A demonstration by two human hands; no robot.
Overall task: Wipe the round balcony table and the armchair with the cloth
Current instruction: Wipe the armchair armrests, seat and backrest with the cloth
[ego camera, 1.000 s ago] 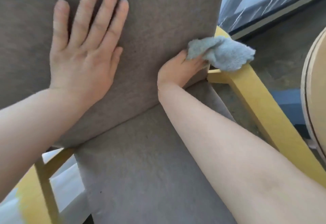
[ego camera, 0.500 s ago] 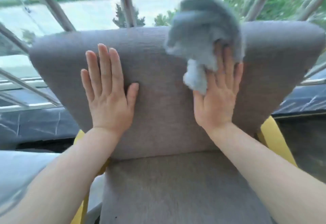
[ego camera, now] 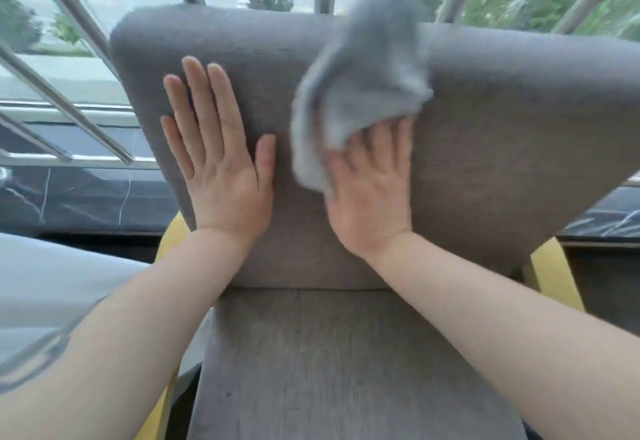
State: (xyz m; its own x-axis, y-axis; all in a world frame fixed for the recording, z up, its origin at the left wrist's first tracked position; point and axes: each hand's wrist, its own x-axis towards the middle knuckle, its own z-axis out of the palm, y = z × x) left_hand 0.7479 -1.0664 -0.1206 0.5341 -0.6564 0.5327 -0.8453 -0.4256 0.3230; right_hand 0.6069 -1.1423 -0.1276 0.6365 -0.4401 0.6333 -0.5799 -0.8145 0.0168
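Note:
The armchair's grey fabric backrest (ego camera: 502,135) fills the middle of the view, with its grey seat cushion (ego camera: 346,363) below and yellow wooden arms (ego camera: 554,273) at the sides. My left hand (ego camera: 221,162) lies flat on the left of the backrest, fingers spread, holding nothing. My right hand (ego camera: 374,190) presses a fluffy blue-grey cloth (ego camera: 363,86) against the backrest's upper middle. The cloth is blurred and reaches up over the backrest's top edge. The round table is out of view.
Slanted metal railing bars (ego camera: 65,107) and glass stand close behind the chair, with a street and green bushes beyond. A dark marbled ledge (ego camera: 86,194) runs under the railing. A pale grey surface (ego camera: 52,284) lies at the lower left.
My right hand went from the chair's right arm up to the backrest with the cloth, then slid left toward the middle. My left hand stayed flat on the backrest.

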